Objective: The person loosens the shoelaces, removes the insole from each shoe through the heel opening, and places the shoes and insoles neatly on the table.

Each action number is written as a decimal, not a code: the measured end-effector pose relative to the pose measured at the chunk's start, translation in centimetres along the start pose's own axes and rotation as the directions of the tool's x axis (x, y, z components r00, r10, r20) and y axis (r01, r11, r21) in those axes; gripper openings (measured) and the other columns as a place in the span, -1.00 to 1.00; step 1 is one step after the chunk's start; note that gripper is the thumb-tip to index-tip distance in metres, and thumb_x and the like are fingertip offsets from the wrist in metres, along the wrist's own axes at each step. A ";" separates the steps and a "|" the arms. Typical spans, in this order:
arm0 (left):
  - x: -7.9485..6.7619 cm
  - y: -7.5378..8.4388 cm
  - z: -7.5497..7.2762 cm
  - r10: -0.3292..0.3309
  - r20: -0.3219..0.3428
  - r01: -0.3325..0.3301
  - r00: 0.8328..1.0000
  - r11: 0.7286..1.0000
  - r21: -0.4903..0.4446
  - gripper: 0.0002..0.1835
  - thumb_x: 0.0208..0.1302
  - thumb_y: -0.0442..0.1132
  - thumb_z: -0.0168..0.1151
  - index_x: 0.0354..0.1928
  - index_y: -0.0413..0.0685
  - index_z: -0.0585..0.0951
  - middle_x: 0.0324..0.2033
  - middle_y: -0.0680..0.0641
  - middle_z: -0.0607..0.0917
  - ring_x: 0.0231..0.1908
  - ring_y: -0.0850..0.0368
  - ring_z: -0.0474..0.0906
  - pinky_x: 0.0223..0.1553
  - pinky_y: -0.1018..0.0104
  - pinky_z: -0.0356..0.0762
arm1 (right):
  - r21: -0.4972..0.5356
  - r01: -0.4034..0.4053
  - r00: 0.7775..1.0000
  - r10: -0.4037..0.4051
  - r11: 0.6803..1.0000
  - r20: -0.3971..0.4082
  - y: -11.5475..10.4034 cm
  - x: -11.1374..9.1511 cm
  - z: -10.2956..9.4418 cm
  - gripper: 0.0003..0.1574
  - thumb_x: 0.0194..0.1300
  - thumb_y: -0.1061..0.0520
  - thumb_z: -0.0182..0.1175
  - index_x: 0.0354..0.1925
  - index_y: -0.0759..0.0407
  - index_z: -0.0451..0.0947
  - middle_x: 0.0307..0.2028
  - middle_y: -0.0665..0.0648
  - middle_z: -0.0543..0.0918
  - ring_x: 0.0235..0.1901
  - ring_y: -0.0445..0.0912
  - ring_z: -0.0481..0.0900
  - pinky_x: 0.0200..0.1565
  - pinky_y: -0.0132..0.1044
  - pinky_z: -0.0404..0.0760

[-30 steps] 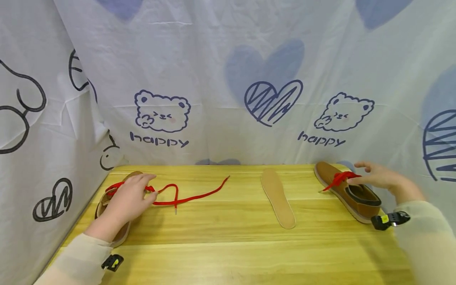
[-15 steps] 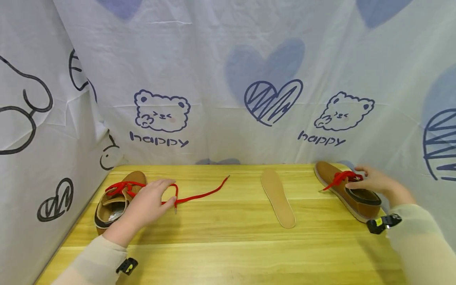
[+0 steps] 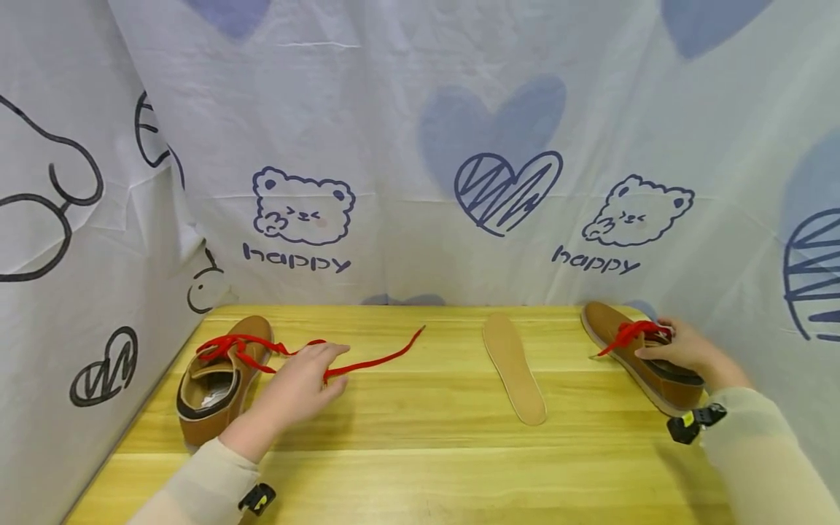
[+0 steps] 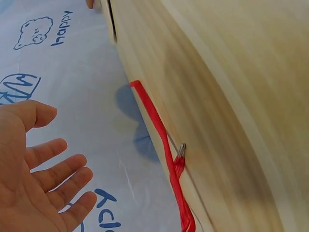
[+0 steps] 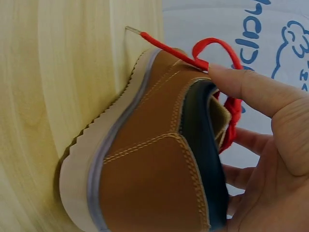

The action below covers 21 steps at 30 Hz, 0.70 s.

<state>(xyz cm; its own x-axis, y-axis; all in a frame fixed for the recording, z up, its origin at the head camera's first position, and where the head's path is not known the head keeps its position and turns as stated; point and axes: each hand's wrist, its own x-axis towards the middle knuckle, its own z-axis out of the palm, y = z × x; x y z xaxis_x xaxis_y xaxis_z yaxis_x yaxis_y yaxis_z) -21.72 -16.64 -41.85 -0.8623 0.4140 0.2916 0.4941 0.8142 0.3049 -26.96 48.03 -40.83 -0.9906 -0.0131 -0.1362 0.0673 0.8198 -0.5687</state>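
My left hand (image 3: 297,390) hovers over the table beside a brown shoe (image 3: 208,429), overlapping its long red lace (image 3: 380,360) in the head view. Nothing is in its spread fingers; the left wrist view shows the bare palm and the lace (image 4: 166,150) with a metal tip. At the right, my right hand (image 3: 692,354) spans the opening of the other brown shoe (image 3: 682,394). The right wrist view has the thumb (image 5: 236,87) right at its red lace (image 5: 169,48) near the dark collar, with the other fingers beyond the collar, their tips partly hidden.
A tan insole (image 3: 515,370) lies flat between the shoes on the wooden table (image 3: 433,467). White cloth (image 3: 394,146) with printed bears and hearts hangs along the back and left side.
My left hand has moved right, away from the left shoe, uncovering it. My right hand has come down and left, closer onto the right shoe. Both shoes and the insole stay in place.
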 end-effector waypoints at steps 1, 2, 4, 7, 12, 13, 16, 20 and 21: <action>0.0 0.1 0.1 0.001 0.001 -0.001 1.000 1.000 0.002 -0.46 0.32 -0.10 0.32 0.27 -0.19 0.54 0.16 -0.18 0.63 0.18 -0.20 0.51 0.20 -0.13 0.45 | -0.005 0.001 1.000 -0.001 1.000 -0.004 0.1 0.0 0.2 0.21 0.22 -0.05 0.43 0.35 0.70 -0.04 0.20 0.78 0.19 0.14 0.54 0.26 0.17 0.39 0.29; 0.0 0.1 0.1 0.002 0.002 -0.002 1.000 1.000 0.001 -0.46 0.33 -0.09 0.31 0.27 -0.19 0.54 0.16 -0.18 0.63 0.18 -0.20 0.51 0.20 -0.13 0.45 | -0.010 0.001 1.000 -0.001 1.000 -0.005 0.2 0.1 0.3 0.19 0.22 -0.06 0.43 0.34 0.69 -0.01 0.19 0.76 0.22 0.12 0.53 0.28 0.15 0.38 0.31; -0.1 0.3 0.2 0.002 0.002 -0.002 1.000 1.000 -0.003 -0.46 0.33 -0.10 0.31 0.28 -0.18 0.53 0.17 -0.18 0.62 0.19 -0.19 0.51 0.21 -0.12 0.44 | -0.015 -0.006 1.000 0.006 1.000 -0.001 0.3 0.1 0.6 0.17 0.22 -0.09 0.42 0.32 0.67 0.02 0.16 0.71 0.27 0.09 0.49 0.32 0.12 0.36 0.35; 0.0 0.6 0.2 0.003 0.003 -0.003 1.000 1.000 -0.010 -0.46 0.34 -0.10 0.30 0.29 -0.18 0.53 0.18 -0.18 0.61 0.20 -0.20 0.50 0.23 -0.13 0.42 | -0.020 -0.020 1.000 0.020 1.000 0.009 0.2 0.2 0.9 0.19 0.23 -0.10 0.41 0.32 0.69 -0.01 0.18 0.71 0.25 0.10 0.51 0.30 0.13 0.38 0.34; 0.2 0.8 0.7 0.001 0.018 0.000 1.000 1.000 -0.020 -0.45 0.35 -0.07 0.29 0.30 -0.19 0.52 0.20 -0.17 0.60 0.22 -0.19 0.48 0.25 -0.13 0.40 | -0.031 -0.036 0.999 0.036 0.999 0.013 0.0 0.5 1.6 0.21 0.21 -0.05 0.42 0.29 0.76 -0.05 0.18 0.76 0.20 0.13 0.56 0.26 0.17 0.42 0.28; 0.3 0.8 0.8 -0.002 0.021 0.002 1.000 1.000 -0.021 -0.44 0.35 -0.07 0.29 0.30 -0.18 0.52 0.20 -0.17 0.60 0.22 -0.19 0.48 0.26 -0.12 0.39 | -0.032 -0.042 0.999 0.042 0.999 0.012 -0.1 0.5 1.7 0.21 0.21 -0.04 0.43 0.28 0.77 -0.06 0.18 0.76 0.20 0.13 0.57 0.25 0.18 0.42 0.28; 0.4 0.9 1.1 -0.004 0.027 0.005 1.000 1.000 -0.023 -0.44 0.36 -0.06 0.29 0.31 -0.17 0.51 0.21 -0.16 0.59 0.22 -0.18 0.48 0.25 -0.11 0.40 | -0.035 -0.059 0.998 0.060 0.998 0.011 -0.5 0.6 1.9 0.22 0.19 -0.01 0.45 0.25 0.78 -0.08 0.16 0.79 0.19 0.13 0.59 0.24 0.17 0.43 0.29; 0.6 1.0 1.5 0.000 0.032 0.001 0.999 1.000 -0.028 -0.43 0.36 -0.04 0.28 0.32 -0.16 0.50 0.21 -0.16 0.58 0.23 -0.17 0.47 0.27 -0.11 0.39 | -0.050 -0.083 0.997 0.083 0.995 0.002 -1.0 0.7 2.1 0.23 0.15 0.05 0.45 0.24 0.81 -0.12 0.16 0.83 0.15 0.14 0.63 0.20 0.18 0.42 0.28; 0.7 1.0 1.6 0.002 0.032 -0.002 0.999 1.000 -0.026 -0.44 0.36 -0.04 0.28 0.32 -0.15 0.51 0.22 -0.15 0.58 0.24 -0.17 0.47 0.27 -0.10 0.38 | -0.055 -0.092 0.996 0.092 0.994 0.001 -1.0 0.8 2.1 0.24 0.15 0.06 0.45 0.25 0.81 -0.13 0.16 0.83 0.14 0.14 0.63 0.20 0.19 0.41 0.28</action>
<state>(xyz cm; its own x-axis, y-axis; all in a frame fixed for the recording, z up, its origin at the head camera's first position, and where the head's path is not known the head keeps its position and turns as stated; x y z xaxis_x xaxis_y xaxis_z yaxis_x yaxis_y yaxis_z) -21.99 -14.92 -42.78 -0.8642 0.4289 0.2631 0.4982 0.8027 0.3278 -27.57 45.95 -42.06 -0.9801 0.0616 -0.1886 0.1510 0.8480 -0.5080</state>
